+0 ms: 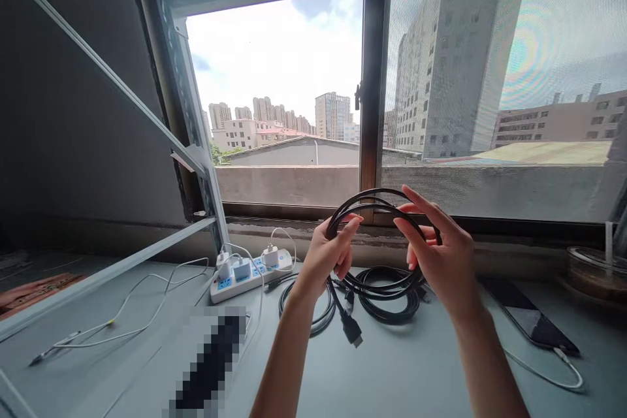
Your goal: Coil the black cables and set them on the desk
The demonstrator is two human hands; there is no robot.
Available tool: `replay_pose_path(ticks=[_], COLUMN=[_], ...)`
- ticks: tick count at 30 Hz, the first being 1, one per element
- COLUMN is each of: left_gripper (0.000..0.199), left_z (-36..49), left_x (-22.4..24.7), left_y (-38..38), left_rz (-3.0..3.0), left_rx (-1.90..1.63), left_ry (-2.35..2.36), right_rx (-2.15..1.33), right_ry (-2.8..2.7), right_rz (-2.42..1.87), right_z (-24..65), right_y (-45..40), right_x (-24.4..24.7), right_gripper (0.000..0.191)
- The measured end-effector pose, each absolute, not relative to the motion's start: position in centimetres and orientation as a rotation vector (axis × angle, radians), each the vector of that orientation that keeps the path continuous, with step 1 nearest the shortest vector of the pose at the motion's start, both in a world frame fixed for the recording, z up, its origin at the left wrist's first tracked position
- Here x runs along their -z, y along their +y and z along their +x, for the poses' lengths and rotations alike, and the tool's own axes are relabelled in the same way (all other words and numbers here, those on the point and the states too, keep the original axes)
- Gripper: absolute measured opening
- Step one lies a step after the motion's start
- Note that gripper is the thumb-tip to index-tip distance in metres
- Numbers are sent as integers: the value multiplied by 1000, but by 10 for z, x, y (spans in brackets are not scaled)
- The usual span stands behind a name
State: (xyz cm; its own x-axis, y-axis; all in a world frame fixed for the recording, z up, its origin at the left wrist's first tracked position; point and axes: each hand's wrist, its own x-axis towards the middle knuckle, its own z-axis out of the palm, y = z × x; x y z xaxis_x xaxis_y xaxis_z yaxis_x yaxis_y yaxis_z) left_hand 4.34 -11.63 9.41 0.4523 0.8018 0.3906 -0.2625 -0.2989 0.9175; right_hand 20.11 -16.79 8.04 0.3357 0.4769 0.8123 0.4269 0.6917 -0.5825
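Observation:
A black HDMI cable [367, 194], gathered in loose loops, is held up between my two hands above the table. My left hand [333, 248] grips the left side of the loops, thumb across the strands. On the right side, my right hand [443, 251] has the loops between its thumb and fingers, with the index finger stretched along the top strand. The HDMI plug [353, 332] dangles below my left hand. Beneath the held loops, another coiled black cable [389, 319] lies on the table, and a smaller black coil [321, 326] lies to its left, partly hidden by my left forearm.
A white power strip [252, 277] with several white plugs stands at the back left, white cords trailing leftward. A black phone [533, 317] with a charging cord lies at right, near a lidded drink cup [595, 277]. A metal frame [191, 144] rises at left before the window.

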Motion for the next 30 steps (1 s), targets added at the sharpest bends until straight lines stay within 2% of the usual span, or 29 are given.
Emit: replay_pose_path(ticks=[6,10,20,30], left_gripper=[54,58,49,59], left_z=[39,38,49,50], left_x=[-97,-98,-100,-95], left_y=[-114,-113,-126,-125], left_rz=[1450,1366,1446,1667], left_rx=[-967,-795,-901,-1065], left_ry=[358,286,468,523], right_rx=[-62,-18,187,104], right_ry=[-1235,-1330,-1507,-1601], right_rz=[-900,-920,-893,-854], right_z=[204,206,209,203], right_y=[-166,-168,-173,-181], right_x=[-78,-80,-85,-88], right_gripper=[34,22,20,20])
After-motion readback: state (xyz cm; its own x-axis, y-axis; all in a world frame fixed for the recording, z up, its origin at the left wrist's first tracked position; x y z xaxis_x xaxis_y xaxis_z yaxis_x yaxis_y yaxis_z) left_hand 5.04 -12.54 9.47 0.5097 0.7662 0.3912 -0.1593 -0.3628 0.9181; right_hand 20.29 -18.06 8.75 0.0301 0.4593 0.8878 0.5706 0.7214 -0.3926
